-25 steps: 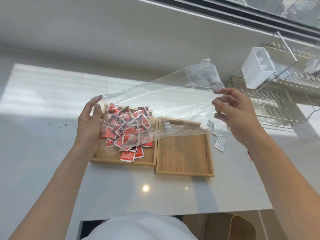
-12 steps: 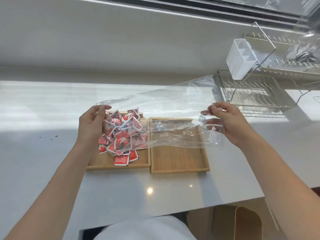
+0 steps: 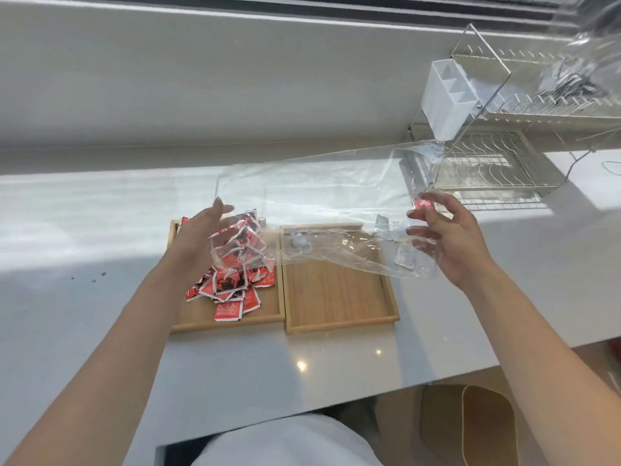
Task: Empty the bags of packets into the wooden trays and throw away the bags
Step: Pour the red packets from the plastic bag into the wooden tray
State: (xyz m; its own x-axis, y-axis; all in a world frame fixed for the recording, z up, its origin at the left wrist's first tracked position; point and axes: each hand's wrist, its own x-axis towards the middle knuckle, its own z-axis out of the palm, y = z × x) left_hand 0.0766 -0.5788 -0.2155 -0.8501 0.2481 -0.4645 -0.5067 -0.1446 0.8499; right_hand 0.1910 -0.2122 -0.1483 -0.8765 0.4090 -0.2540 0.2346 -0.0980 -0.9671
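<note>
- Writing: the red packets [image 3: 235,280] carry white print, too small to read; no brand can be made out anywhere.
- Count: two wooden trays sit side by side, touching, on the white surface [image 3: 84,230]. The left tray [image 3: 228,319] holds a heap of red packets, too many and too overlapped to count. The right tray [image 3: 339,297] has a bare wooden floor.
- One clear plastic bag [image 3: 319,196] is stretched in the air above both trays, running from the left hand to the right hand.
- A few small white packets [image 3: 405,258] lie on the surface just right of the right tray, seen through the bag film; one red packet [image 3: 422,204] shows near the right fingertips.
- Left hand [image 3: 205,243]: open, fingers extended, over the left tray with the bag's left end against the palm side; a pinch on the film cannot be confirmed.
- Right hand [image 3: 447,243]: fingers spread and loosely curled, with bag film draped over the lower fingers; a firm grip cannot be confirmed.
- Far right: one wire dish rack [image 3: 504,163] with one white plastic holder [image 3: 445,99] hung on it.
- Near right, below the surface edge: one tan bin [image 3: 484,428].
- Change from half a second earlier: both hands then pinched the bag; now the fingers of both have opened and the hands stand wider apart.
</note>
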